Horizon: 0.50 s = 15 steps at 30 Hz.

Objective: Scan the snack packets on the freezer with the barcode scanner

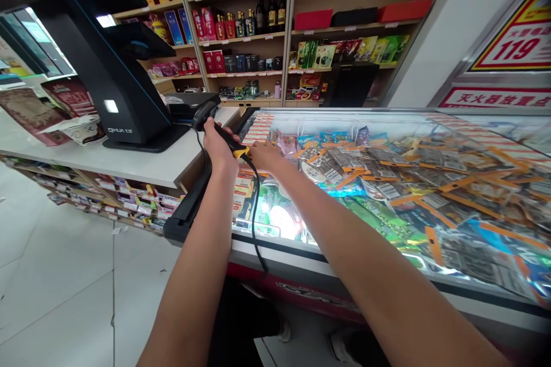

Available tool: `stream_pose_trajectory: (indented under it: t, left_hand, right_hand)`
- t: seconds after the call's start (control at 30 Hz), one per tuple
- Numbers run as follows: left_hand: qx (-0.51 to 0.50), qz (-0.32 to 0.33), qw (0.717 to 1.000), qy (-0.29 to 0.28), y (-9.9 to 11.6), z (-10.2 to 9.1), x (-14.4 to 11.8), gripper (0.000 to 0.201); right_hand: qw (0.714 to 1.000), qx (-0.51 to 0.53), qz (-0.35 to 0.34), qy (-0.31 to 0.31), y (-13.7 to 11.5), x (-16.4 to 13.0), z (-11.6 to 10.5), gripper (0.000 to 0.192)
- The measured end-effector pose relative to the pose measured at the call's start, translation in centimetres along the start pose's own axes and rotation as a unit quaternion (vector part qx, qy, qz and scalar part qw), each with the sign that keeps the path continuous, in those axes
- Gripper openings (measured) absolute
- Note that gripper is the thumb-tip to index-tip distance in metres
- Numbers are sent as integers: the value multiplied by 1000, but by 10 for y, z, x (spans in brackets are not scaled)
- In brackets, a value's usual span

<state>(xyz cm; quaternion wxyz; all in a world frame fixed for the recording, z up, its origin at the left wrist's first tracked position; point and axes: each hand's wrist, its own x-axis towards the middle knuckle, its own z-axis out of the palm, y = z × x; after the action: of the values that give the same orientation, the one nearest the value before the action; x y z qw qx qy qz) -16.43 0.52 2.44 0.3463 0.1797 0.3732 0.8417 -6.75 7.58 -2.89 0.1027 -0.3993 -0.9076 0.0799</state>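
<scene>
The left hand (218, 146) has its grip clamped around a black handheld barcode scanner with a yellow band (215, 126) above the white table (142, 163). The right hand (264, 155) rests beside it on the glass freezer lid (387, 183); whether its grip is closed I cannot tell.

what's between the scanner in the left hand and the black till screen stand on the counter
In the head view, only a bare strip of white counter lies between the scanner held in the left hand and the till stand. A black box sits just behind that gap.
</scene>
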Motion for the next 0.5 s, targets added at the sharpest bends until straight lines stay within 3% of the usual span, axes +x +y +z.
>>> stream_pose_trajectory:
  t: [0.33,0.5]
  left_hand:
    - [5,-21,999,-47,-4,5,-8,34]
    - [19,-55,994,-89,-10,8,-14,41]
  right_hand:
    - [994,-10,-94,-52,27,-90,-17,82]
    - [996,60,-52,-28,51,-116,-34,89]
